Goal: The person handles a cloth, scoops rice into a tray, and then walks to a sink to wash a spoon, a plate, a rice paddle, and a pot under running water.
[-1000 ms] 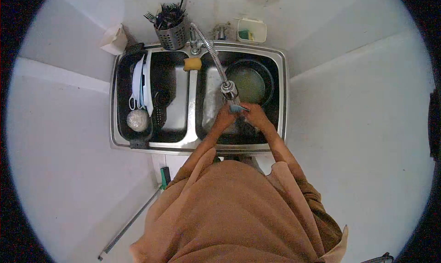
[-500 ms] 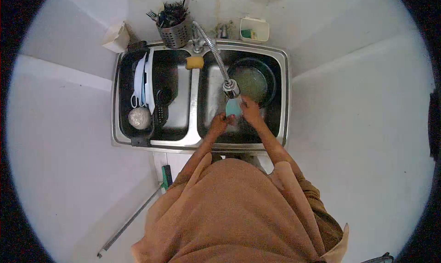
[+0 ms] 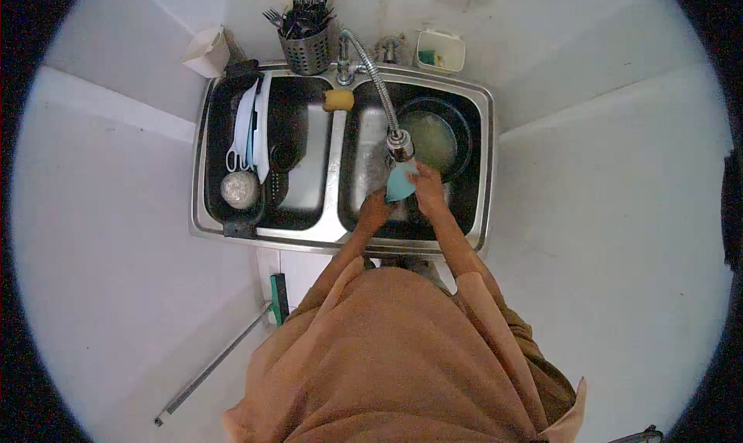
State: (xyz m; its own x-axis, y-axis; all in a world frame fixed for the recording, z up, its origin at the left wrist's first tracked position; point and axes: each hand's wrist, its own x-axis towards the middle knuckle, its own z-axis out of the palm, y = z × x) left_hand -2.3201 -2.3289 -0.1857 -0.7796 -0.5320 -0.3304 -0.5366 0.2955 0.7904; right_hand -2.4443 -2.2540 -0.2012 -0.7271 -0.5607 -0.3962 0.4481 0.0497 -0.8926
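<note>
Under the tap's spray head (image 3: 399,144), a small light-teal dish (image 3: 401,182) is held tilted over the right basin (image 3: 357,184). I cannot make out whether it is a bowl or a cup. My right hand (image 3: 427,191) is closed on its right edge. My left hand (image 3: 374,211) grips it from the lower left, with the fingers partly hidden. A dark round tub (image 3: 467,145) holding cloudy water stands just beyond my right hand.
White plates (image 3: 261,129) and a wrapped round object (image 3: 240,189) stand in a black rack in the left basin. A yellow sponge (image 3: 338,100) lies on the divider. Behind are a metal cutlery holder (image 3: 307,52) and a white sponge box (image 3: 440,51). A squeegee (image 3: 279,297) leans at lower left.
The teal dish has turned in my hands and shows a broader face. My right hand has shifted down along its edge. The whole view has moved slightly.
</note>
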